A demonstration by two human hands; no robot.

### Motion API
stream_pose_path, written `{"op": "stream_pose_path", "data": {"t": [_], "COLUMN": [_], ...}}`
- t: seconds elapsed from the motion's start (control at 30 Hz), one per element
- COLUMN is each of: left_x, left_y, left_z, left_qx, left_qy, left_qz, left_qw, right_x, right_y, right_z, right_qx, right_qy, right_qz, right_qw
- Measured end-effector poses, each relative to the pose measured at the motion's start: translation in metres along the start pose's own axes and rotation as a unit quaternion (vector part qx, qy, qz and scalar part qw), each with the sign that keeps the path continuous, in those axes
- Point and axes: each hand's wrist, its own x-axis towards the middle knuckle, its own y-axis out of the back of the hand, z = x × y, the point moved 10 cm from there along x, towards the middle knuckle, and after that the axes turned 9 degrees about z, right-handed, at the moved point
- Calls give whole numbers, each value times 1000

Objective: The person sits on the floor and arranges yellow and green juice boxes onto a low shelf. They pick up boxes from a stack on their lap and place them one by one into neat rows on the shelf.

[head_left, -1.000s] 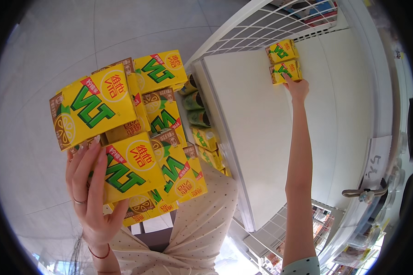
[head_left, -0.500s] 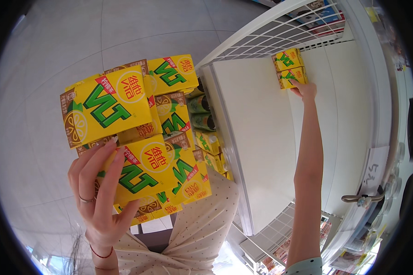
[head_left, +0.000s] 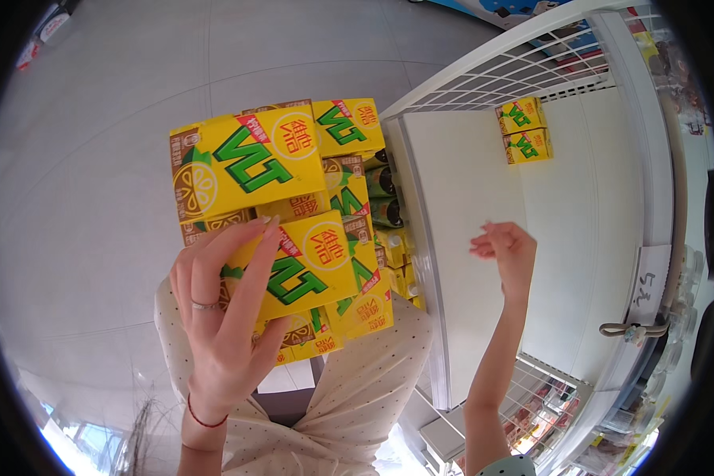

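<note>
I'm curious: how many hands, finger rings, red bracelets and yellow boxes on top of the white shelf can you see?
Hands: 2 (left hand, right hand)
Finger ring: 1
Red bracelet: 1
Yellow boxes on the white shelf: 2
Total: 6

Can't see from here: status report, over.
Left hand gripping yellow drink carton. Right hand empty above white shelf. Two cartons shelved near white wire panel; nothing seen blocking right hand.
</note>
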Motion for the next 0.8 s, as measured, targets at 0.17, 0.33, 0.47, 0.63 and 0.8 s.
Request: {"op": "stream_pose_path", "data": {"t": [0.17,0.33,0.47,0.63,0.8], "left_x": [-6,-6,-7,34,60], "left_y": [-2,-9,-15,8,5], "left_z": [5,43,61,14,-25], "left_qx": [-70,-90,-91,26,157], "left_qy": [6,-20,-59,-70,-82], "left_qz": [40,42,36,32,54], "left_qw": [997,995,993,997,983], "right_x": [-111,-152,-138,-69,73], "right_y": [-60,-112,-92,-13,38], "right_z": [-31,-86,-94,-70,-40], "right_qx": [253,403,332,287,95], "right_qy": [-40,-39,18,105,128], "right_qz": [-152,-154,-34,97,177], "right_qw": [955,901,943,947,971]}}
